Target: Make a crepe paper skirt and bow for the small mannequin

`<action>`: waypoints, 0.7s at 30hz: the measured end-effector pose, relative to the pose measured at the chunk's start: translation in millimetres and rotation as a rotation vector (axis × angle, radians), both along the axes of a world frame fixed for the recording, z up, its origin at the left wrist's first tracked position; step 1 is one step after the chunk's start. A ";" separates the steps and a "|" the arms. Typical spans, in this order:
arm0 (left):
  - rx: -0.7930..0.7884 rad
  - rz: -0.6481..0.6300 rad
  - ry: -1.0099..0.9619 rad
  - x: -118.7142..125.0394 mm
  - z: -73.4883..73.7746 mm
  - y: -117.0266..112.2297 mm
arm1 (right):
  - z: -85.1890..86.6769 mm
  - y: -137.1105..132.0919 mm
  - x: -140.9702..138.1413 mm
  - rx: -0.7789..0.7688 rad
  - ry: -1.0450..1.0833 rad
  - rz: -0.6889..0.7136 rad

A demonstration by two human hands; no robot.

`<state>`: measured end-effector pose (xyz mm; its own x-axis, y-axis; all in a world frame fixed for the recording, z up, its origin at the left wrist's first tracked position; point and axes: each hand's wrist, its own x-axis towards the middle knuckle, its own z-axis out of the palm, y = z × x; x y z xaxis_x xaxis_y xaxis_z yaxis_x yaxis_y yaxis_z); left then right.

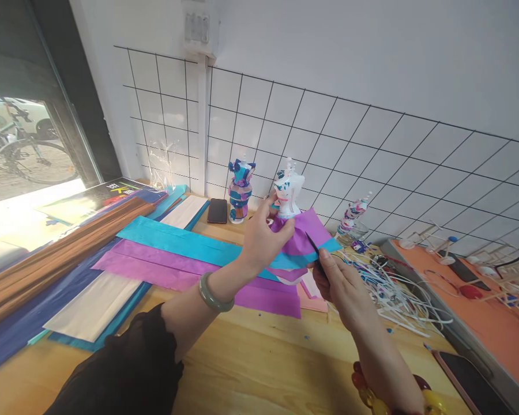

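Note:
My left hand [259, 233] is closed round the waist of a small white mannequin figure [288, 193] wearing a purple and turquoise paper skirt [305, 242], held up above the wooden table [251, 357]. My right hand [339, 282] is closed on a thin dark tool [313, 246], probably small scissors, whose tip touches the skirt's edge. A green bangle sits on my left wrist and a beaded bracelet on my right.
Sheets of turquoise, purple, white, blue and brown paper [168, 253] lie at the left. A second dressed figure [240, 190] and a phone [217, 211] stand by the grid wall. A third figure [350, 222], paper strips [393, 294] and an orange tray [493, 323] lie at the right. Another phone [471, 383] is near the front right.

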<state>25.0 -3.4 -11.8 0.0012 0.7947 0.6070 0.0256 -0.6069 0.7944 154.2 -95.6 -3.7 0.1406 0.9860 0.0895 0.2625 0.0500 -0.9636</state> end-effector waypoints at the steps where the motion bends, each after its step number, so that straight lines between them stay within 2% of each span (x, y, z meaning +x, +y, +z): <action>1: -0.002 -0.004 -0.001 0.0 -0.2 0.1 | -0.4 -0.2 0.2 0.007 -0.019 -0.004; 6: -0.021 -0.014 -0.031 0.0 -0.1 -0.2 | -0.6 -0.6 0.3 0.042 -0.111 -0.021; 21: 0.022 -0.013 0.036 0.7 3.4 -6.3 | -1.2 -0.7 1.0 0.073 -0.142 -0.029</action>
<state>25.6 -9.7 -8.4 0.0338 0.7810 0.6236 0.0454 -0.6245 0.7797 155.2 -96.3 -4.9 0.1498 0.9719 0.1816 0.3985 0.1088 -0.9107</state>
